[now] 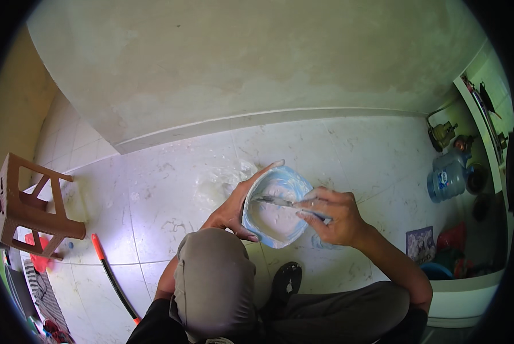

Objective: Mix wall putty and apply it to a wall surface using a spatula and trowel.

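A blue bowl [303, 179], smeared with white around its inside, is held tilted above the floor in front of me. Thick white paste [277, 222] lies in it. My left hand [237, 206] grips the bowl's left side, thumb near the lower rim and fingers reaching up along the far edge. Over the right rim, my right hand [331, 217] is closed around a putty knife [274, 200], its coated blade pointing left into the bowl. The knife's handle is mostly hidden by my fingers.
Crumpled clear plastic [219, 182] lies on the tiled floor beyond the bowl. A brown stool [39, 209] and a black-and-orange rod [113, 281] are on the left. Right of me, a blue water jug [443, 178] stands by a shelf. A bare wall [257, 57] rises ahead.
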Motion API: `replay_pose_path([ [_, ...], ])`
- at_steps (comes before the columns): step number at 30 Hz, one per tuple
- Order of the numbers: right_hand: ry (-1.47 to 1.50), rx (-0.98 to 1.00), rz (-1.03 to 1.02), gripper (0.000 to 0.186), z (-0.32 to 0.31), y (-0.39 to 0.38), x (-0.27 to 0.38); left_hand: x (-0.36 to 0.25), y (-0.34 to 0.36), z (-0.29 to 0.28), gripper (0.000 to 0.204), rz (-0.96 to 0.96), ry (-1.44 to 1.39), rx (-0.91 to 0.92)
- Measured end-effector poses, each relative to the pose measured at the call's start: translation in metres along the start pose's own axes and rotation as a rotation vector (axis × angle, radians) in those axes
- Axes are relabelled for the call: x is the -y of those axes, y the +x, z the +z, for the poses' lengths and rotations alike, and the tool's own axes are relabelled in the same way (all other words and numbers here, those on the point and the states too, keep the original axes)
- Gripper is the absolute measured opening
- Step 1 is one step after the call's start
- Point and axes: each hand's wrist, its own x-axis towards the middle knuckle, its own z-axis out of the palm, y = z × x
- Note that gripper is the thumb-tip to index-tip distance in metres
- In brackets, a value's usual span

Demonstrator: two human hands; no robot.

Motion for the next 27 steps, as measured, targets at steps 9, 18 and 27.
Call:
replay_pose_path([
  [9,-0.284,0.189,-0.181,0.029,-0.031,0.01,0.013,-0.003,0.002,-0.007,0.15,0.044,0.088,0.021],
  [18,-0.57,0.32,-0.324,0.035,-0.021,0.006,0.024,-0.018,0.014,-0.014,0.142,0.182,0.403,-0.022],
  [27,-0.528,0.209,-0.318,0.035,-0.016,0.004,0.008,0.0,0.014,-0.013,0.144,0.218,0.436,-0.004],
])
